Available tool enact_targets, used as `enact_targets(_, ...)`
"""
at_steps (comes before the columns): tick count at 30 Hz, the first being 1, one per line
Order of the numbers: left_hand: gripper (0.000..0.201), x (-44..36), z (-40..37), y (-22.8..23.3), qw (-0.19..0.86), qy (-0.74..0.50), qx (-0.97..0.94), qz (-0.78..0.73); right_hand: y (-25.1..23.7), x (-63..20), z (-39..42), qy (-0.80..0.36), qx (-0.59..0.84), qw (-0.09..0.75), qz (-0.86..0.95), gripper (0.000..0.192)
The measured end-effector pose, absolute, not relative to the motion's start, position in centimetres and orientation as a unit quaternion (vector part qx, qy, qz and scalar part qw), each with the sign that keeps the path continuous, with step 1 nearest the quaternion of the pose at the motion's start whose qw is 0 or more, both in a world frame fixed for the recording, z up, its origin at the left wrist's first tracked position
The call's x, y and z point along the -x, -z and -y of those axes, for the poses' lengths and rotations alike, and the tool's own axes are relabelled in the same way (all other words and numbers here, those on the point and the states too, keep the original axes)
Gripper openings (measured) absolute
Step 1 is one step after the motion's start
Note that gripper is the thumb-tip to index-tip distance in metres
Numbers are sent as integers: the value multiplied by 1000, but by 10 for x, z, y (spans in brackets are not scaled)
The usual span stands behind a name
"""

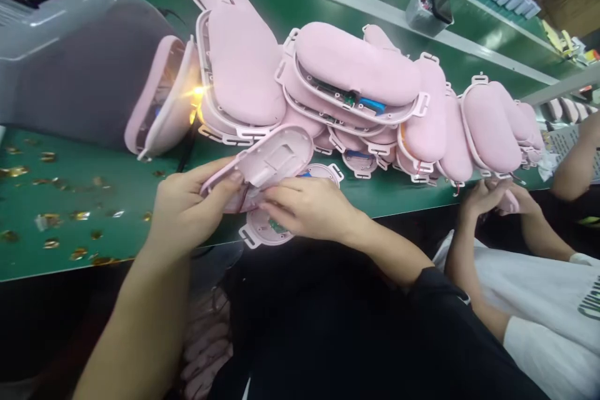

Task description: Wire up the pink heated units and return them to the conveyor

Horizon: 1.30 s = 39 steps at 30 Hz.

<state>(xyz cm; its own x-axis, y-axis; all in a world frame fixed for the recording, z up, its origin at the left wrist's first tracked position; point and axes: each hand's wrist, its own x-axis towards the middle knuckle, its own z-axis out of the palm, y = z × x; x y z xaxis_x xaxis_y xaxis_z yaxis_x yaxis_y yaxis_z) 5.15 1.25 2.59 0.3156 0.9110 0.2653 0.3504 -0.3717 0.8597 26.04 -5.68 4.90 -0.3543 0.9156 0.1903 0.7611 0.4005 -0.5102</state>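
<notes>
The left hand and the right hand both hold one pink plastic shell just over the near edge of the green surface. The shell is tilted, with its flat inner side facing up. The left thumb lies across its left end, and the other left fingers curl around that end, so they are clamped on the shell. The right fingers are close together and press on the shell's lower edge from the right side.

Under the right hand lies another pink piece with a small tab, half hidden by the hand. Something green shows on it, but it is too small to make out.

Behind the hands is a big pile of pink padded pieces, stacked on each other. Some show blue and green parts inside. A bright orange light glows beside a grey machine on the left, which is cut off at the edge.

On the right, another person's hands touch a pink piece, mostly hidden.
</notes>
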Motion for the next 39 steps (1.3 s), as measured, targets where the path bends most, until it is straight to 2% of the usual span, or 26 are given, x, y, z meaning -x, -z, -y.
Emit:
enact_targets(3, 37, -54, -8, -29, 364, -398, -721, -436, -49, -240, 51, -215, 580, 239, 748, 45)
enact_targets(7, 34, -61, 8, -25, 357, -427, -698, -450, -45, -230, 52, -323, 619, 322, 640, 28)
enact_targets(10, 35, -68, 19, -19, 382, -459, -682, -422, -41, -229, 54, -401, 630, 402, 530, 29)
enact_targets(13, 30, -73, 23, -10, 375, -486, -687, -390, -39, -227, 54, -419, 635, 430, 485, 30)
enact_targets(16, 30, -74, 22, -2, 330, -506, -702, -376, -44, -232, 53, -428, 623, 451, 475, 21)
enact_targets(19, 35, -74, 21, 2, 309, -506, -720, -362, -55, -246, 54, -423, 620, 413, 517, 18)
enact_targets(23, 42, -75, 21, 3, 296, -500, -731, -357, -74, -272, 57, -450, 609, 275, 592, 20)
enact_targets(27, 42, -75, 21, 5, 288, -514, -724, -359, -83, -292, 60, -513, 465, 171, 701, 17)
enact_targets(30, 43, -75, 20, 6, 291, -515, -725, -353, -80, -297, 61, -481, 402, 178, 758, 14)
enact_targets(34, 46, -74, 20, 7, 292, -511, -730, -347, -68, -291, 64, -446, 422, 229, 755, 10)
enact_targets(39, 41, -74, 20, 7, 286, -510, -733, -349, -52, -281, 67, -303, 483, 251, 782, 13)
